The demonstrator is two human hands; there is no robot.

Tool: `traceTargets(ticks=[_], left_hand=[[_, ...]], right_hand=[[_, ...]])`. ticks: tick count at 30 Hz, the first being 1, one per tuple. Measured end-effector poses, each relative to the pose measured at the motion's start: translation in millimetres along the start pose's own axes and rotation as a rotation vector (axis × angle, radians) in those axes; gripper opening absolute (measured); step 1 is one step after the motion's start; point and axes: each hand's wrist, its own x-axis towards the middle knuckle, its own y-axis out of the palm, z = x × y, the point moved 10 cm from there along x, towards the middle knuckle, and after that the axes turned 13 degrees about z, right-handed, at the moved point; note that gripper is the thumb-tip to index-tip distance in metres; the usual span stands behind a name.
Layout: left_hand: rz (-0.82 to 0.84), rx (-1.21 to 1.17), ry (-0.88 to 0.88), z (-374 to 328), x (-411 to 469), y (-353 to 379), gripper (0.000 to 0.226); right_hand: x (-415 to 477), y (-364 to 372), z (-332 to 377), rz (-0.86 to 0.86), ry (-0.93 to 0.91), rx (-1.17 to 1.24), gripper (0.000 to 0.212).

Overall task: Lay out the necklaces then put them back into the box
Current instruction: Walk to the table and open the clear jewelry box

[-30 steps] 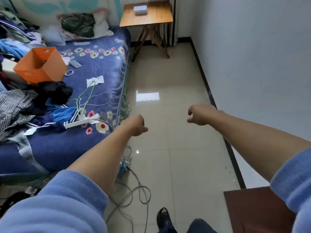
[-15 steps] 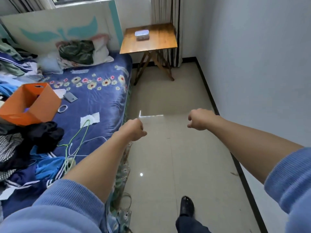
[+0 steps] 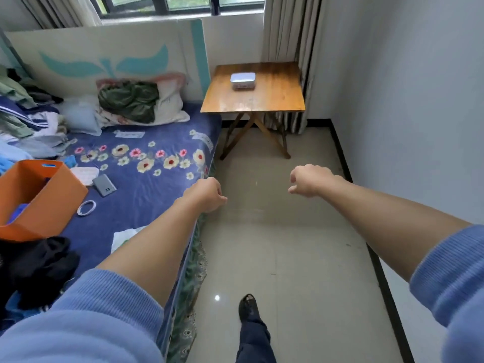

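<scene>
A small white box (image 3: 242, 81) with a closed lid sits on a wooden folding table (image 3: 275, 98) at the far end of the room, under the window. No necklace shows. Both arms reach forward in blue sleeves pushed up to the elbows. My left hand (image 3: 205, 193) is curled into a loose fist over the bed's edge, holding nothing. My right hand (image 3: 307, 180) hangs in a loose fist above the floor, also holding nothing. Both hands are well short of the table.
A bed (image 3: 157, 184) with a blue flowered sheet fills the left side, carrying an orange bin (image 3: 52, 205), a phone (image 3: 104, 185), a white ring (image 3: 86, 207), pillows and piled clothes. Tiled floor (image 3: 282, 244) runs between the bed and the right wall. My foot (image 3: 247, 306) steps forward.
The view has advanced along the floor toward the table and tilted up, bringing the window into sight. The box appears larger and nearer. Both fists stay held out in front.
</scene>
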Motion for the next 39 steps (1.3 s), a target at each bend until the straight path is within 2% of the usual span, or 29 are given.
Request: traceTargets(ticks=[7, 17, 25, 31, 39], left_hand=[[0.038, 0.043, 0.051, -13.4, 151.2, -99.2, 0.02], [0.081, 0.064, 0.062, -43.2, 335.8, -199.2, 0.021], [0.047, -0.042, 0.01, -47.8, 493.9, -307.0, 0.019], [0.097, -0.077, -0.009, -40.6, 603.5, -360.9, 0.02], [0.154, -0.183, -0.008, -19.7, 771.9, -426.0, 0.029]], right_hand=[[129.3, -84.1, -4.8, 0.033, 0.046, 0.086, 0.031], [318.3, -187.2, -25.9, 0.061, 0.04, 0.106, 0.034], [492.1, -297.9, -32.4, 0.086, -0.002, 0.083, 0.032], [602.8, -366.6, -22.3, 0.083, -0.01, 0.035, 0.037], [751.4, -425.3, -24.3, 0.116, 0.07, 0.06, 0.037]])
